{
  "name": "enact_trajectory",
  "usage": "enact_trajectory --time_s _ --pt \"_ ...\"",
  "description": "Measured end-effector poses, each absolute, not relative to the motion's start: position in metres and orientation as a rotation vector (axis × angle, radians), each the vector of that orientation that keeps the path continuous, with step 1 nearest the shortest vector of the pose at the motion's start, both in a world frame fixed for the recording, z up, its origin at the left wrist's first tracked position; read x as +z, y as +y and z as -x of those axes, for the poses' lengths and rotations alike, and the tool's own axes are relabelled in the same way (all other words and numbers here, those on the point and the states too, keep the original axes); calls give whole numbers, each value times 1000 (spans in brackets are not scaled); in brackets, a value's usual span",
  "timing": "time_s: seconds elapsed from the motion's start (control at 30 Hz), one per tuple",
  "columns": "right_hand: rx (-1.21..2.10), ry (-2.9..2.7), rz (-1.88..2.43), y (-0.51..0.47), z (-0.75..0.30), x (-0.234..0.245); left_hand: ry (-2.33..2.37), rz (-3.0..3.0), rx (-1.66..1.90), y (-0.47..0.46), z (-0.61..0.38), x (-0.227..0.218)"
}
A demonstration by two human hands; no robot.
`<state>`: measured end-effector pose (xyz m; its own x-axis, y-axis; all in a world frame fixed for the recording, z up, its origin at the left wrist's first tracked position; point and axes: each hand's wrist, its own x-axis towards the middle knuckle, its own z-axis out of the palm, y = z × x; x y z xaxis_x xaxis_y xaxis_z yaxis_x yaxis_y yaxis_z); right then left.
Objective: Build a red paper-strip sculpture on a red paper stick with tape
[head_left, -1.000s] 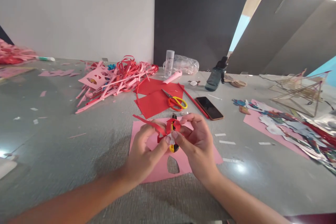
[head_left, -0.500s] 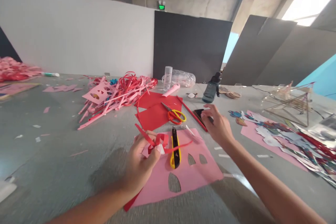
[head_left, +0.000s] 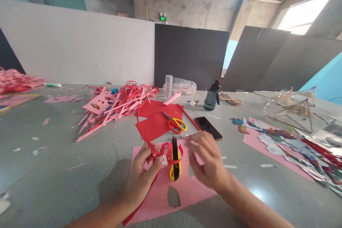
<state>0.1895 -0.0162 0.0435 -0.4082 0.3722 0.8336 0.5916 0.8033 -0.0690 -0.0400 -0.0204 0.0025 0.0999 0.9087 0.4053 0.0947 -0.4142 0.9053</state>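
Note:
My left hand (head_left: 143,171) pinches a red paper strip (head_left: 175,161) bent into loops, with a small white piece by the thumb. My right hand (head_left: 207,160) hovers just right of the loops, slightly blurred. Its fingers are curled but apart from the thumb, and nothing shows between them. Under both hands lies a pink paper sheet (head_left: 152,203) with cut-out holes. A yellow and black utility knife (head_left: 175,164) rests on that sheet, partly crossed by the strip. Scissors (head_left: 176,124) with red and yellow handles lie beyond, on red paper (head_left: 149,128).
A phone (head_left: 210,128) lies behind my right hand. A heap of pink and red strips (head_left: 120,103) sits at back left. Further back stand a clear bottle (head_left: 168,87) and a dark water bottle (head_left: 211,98). Paper cut-outs (head_left: 278,142) and a stick frame (head_left: 294,114) occupy the right.
My right hand has come away from the phone, moving left and nearer to the red strip. The strip's free end now curls upward. My left hand keeps its pinch.

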Motion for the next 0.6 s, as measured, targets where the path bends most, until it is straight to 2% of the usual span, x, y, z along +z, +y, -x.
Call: enact_trajectory --time_s 0.17,0.6 --pt "-278 -2217 533 -37 -152 30 1011 -1682 1320 -16 40 -1" --pt "-219 -2233 609 -28 -164 19 1014 -1565 1225 -18 38 0"
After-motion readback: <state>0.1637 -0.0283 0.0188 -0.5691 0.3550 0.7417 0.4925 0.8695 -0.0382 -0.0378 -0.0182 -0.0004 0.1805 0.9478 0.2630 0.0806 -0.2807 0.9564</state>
